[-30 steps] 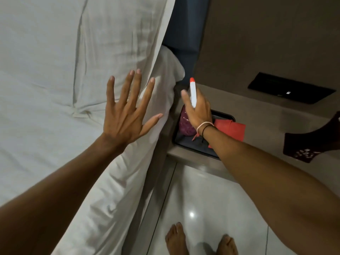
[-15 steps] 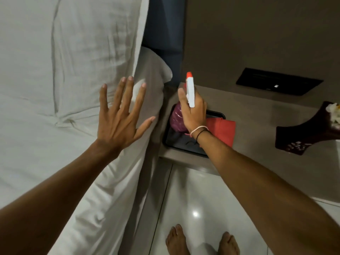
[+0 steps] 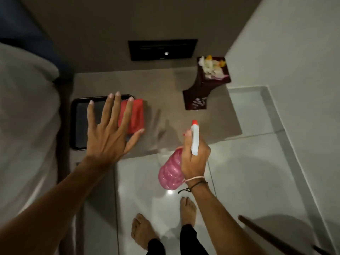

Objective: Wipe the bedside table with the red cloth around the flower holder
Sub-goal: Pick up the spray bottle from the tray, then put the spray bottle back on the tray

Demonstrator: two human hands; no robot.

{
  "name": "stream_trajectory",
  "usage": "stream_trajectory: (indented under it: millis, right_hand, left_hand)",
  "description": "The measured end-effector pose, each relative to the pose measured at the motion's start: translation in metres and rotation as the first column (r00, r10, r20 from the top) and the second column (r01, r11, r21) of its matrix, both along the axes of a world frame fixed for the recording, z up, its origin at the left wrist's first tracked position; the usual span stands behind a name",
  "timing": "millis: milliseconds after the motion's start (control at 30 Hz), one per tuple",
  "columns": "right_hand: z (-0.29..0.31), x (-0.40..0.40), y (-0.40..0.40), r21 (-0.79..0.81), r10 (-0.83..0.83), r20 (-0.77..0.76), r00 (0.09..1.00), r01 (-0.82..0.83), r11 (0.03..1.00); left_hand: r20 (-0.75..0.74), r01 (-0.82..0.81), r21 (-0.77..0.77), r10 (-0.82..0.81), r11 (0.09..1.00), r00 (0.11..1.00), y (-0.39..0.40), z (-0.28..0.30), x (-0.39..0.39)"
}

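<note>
A bedroom is indicated: a white-sheeted bed [image 3: 27, 116] is set beside a low beige bedside table [image 3: 165, 85], against a panelled wall, above glossy white floor tiles [image 3: 248, 172].

Matt, smooth bedside table [image 3: 165, 92], soft folded red cloth [image 3: 137, 116], glossy ribbed pink plastic spray bottle [image 3: 170, 172], dark lacquered flower holder [image 3: 197, 96], glossy black tray [image 3: 73, 126], polished floor tiles [image 3: 248, 172]

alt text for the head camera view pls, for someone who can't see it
Seen from above, an open left hand reaches over a red cloth beside a black tray on the bedside table. The right hand holds a pink spray bottle; a dark flower holder stands at the far right.
</note>
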State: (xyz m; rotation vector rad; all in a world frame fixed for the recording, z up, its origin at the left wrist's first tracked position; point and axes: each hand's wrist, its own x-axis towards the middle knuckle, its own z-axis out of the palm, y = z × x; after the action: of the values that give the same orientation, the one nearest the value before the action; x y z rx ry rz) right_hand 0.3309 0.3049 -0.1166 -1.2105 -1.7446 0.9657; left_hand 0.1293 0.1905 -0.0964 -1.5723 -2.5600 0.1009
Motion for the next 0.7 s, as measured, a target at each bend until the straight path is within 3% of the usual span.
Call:
stream_trajectory:
  millis: [100, 433, 700]
  right_hand:
    - [-0.009, 0.033, 0.017, 0.026, -0.061, 0.081, 0.995, 0.059, 0.998]
    - [-0.04, 0.047, 0.053, 0.059, 0.015, 0.269, 0.963, -0.032, 0.998]
    - [-0.024, 0.014, 0.035, 0.072, 0.193, 0.209, 0.959, -0.212, 0.975]
  left_hand:
    - [0.037, 0.055, -0.01, -0.054, 0.998, 0.998, 0.02, -0.012, 0.021]
    - [0.102, 0.053, -0.046, -0.048, 0.998, 0.994, 0.024, -0.028, 0.039]
    - [0.058, -0.063, -0.036, 0.065, 0.997, 0.996, -0.021, -0.012, 0.003]
